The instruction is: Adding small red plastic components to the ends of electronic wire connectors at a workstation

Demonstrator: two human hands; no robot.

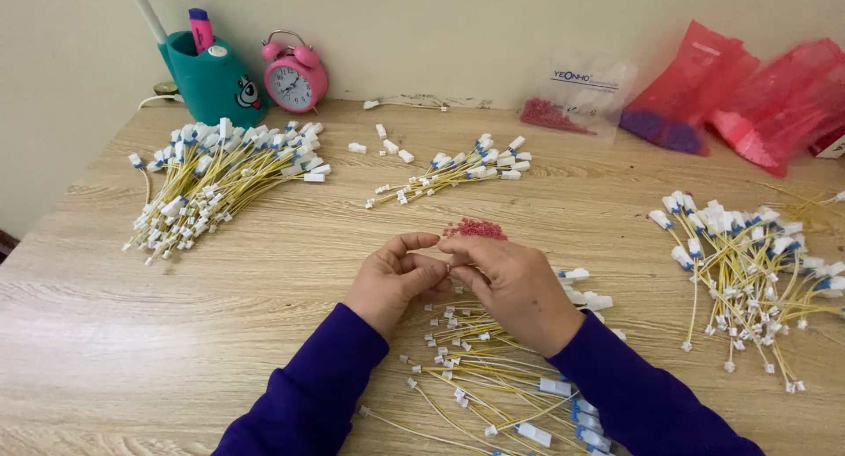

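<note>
Head view shows the left hand (394,277) and the right hand (509,284) meeting fingertip to fingertip above the wooden table (264,271), pinched together on something too small to make out, probably a wire end or one of the red beads. Just beyond the fingers lies a little heap of red beads (475,230); under the wrists spreads a loose pile of yellow wires (493,377) with white plugs. By the look of it, a bead is being fitted to a wire end, and finishing that calls for a steady pinch and fine alignment. Further out lie a large wire bundle (220,179) at the left, a small bundle (458,172) in the middle and another heap (748,262) at the right. At the wall, a clear bag (576,99) holds red beads, red bags (739,91) hold dark purple bits, and a teal pen holder (211,77) holds a pink marker, beside a pink alarm clock (294,77).
</note>
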